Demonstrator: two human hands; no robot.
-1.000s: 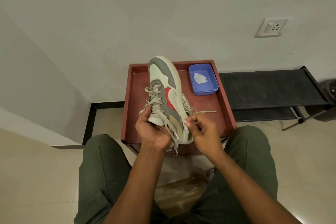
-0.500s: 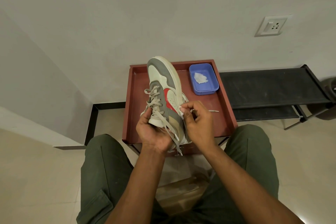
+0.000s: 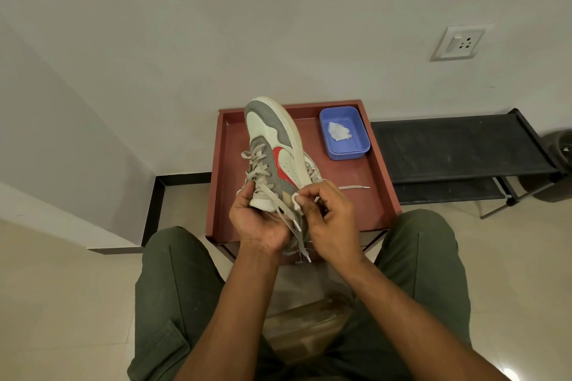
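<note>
The sneaker [image 3: 272, 139] is up off the red tray [image 3: 377, 195], toe pointing away, laces [image 3: 258, 170] loose. A small white wipe [image 3: 297, 202] presses on its side panel just below the red logo, pinched in the right hand [image 3: 332, 219]. The left hand [image 3: 257, 223] cups the heel end from beneath, fingers curled round it. The toe looks clean, so I'd call this midway, with the heel and hidden side left. A spare wipe sits in the blue tub [image 3: 344, 133] beyond.
</note>
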